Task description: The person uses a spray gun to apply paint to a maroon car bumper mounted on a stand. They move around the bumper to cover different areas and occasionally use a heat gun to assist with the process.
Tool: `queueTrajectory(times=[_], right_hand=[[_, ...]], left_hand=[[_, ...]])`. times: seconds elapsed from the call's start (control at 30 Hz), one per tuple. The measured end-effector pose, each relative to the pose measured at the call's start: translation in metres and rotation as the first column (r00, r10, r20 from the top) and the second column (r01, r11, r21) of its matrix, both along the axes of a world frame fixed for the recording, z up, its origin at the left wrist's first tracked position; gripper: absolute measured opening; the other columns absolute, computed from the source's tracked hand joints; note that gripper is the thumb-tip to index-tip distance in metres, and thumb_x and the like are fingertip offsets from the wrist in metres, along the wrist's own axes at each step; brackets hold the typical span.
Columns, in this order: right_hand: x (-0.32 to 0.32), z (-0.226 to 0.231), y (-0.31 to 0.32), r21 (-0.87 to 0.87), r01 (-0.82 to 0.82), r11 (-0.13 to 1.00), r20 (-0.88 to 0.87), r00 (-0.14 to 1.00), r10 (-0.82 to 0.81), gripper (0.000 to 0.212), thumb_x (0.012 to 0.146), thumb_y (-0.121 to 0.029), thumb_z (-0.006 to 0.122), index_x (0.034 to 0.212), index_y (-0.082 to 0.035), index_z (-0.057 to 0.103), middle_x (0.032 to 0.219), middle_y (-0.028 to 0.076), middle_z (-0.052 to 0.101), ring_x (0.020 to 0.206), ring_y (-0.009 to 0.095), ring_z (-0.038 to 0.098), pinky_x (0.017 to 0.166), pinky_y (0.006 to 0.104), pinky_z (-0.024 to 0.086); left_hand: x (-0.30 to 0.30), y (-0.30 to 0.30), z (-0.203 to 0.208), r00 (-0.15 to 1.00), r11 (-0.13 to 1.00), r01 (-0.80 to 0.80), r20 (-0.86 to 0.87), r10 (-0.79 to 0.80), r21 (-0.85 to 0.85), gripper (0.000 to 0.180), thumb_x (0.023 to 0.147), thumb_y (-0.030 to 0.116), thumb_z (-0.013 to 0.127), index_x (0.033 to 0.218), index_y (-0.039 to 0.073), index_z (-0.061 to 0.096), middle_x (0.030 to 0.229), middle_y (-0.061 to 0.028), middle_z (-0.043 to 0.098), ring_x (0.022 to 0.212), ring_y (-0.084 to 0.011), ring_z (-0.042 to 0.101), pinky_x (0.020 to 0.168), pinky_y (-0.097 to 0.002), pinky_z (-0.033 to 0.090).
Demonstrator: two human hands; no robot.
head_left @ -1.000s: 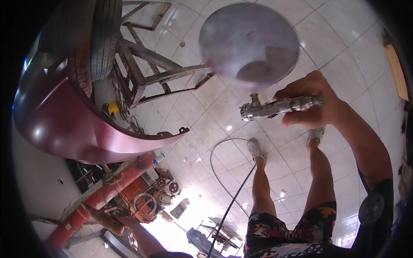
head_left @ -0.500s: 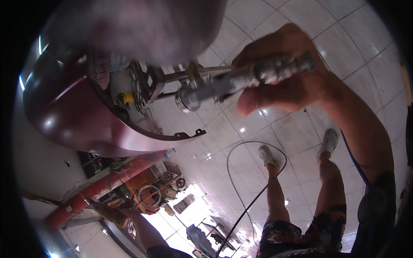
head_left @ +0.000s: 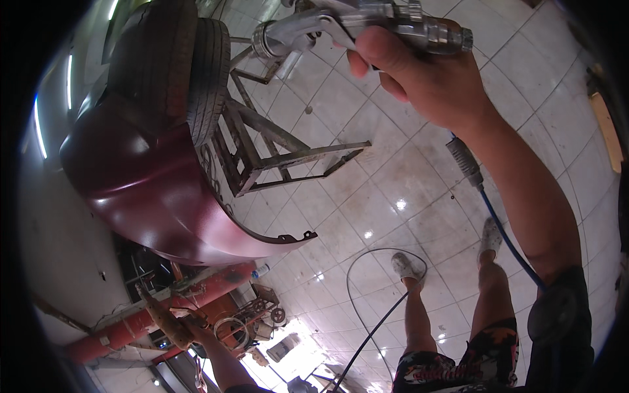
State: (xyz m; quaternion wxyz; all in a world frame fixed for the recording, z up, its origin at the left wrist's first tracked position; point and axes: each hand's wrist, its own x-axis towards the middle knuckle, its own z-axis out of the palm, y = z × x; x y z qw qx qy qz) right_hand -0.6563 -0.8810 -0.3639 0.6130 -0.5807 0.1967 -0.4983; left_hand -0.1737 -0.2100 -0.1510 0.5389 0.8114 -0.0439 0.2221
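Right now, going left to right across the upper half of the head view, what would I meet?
Slim white glowing light tubes, black grooved rubber tyre, silver metal spray gun in the right hand, long yellowish strip.

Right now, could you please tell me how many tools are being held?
2: a silver spray gun in the right hand, and a long tan tool in the left hand.
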Motion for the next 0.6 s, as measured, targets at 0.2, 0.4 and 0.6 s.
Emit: queueTrajectory(times=[0.2, 0.4, 0.6], right_hand=[[-0.029, 0.002, 0.016, -0.017, -0.137, 0.99, -0.113, 0.985, 0.134, 0.051, 0.076, -0.06, 0.082, 0.089, -0.01, 0.079, 0.07, 0.002, 0.073, 0.063, 0.015, 0.071, 0.06, 0.0324, 0.056], [-0.049, -0.019, 0.022, -0.155, -0.419, 0.894, -0.254, 0.892, 0.374, 0.056, 0.068, -0.053, 0.088, 0.085, 0.0, 0.075, 0.063, 0.008, 0.068, 0.052, 0.016, 0.063, 0.049, 0.0286, 0.047], [-0.037, 0.005, 0.024, -0.162, -0.356, 0.92, -0.175, 0.928, 0.329, 0.045, 0.077, -0.053, 0.084, 0.093, -0.011, 0.08, 0.071, 0.001, 0.073, 0.063, 0.012, 0.066, 0.062, 0.0282, 0.052]], left_hand=[[-0.003, -0.013, 0.003, 0.991, 0.997, -0.048, 0.124, 0.042, 0.052, 0.048, 0.091, 0.032, 0.076, 0.133, 0.019, 0.057, 0.119, -0.0025, 0.063, 0.1, -0.019, 0.062, 0.082, -0.0381, 0.051], [-0.021, -0.019, 0.002, 0.999, 0.999, -0.047, -0.007, 0.047, -0.005, 0.049, 0.088, 0.031, 0.079, 0.13, 0.02, 0.057, 0.113, -0.0019, 0.063, 0.097, -0.019, 0.062, 0.08, -0.0358, 0.05], [-0.021, 0.016, 0.028, 0.995, 0.995, 0.098, -0.028, -0.098, 0.021, 0.051, 0.087, 0.032, 0.08, 0.132, 0.023, 0.057, 0.115, -0.0016, 0.063, 0.102, -0.0178, 0.061, 0.081, -0.035, 0.051]])
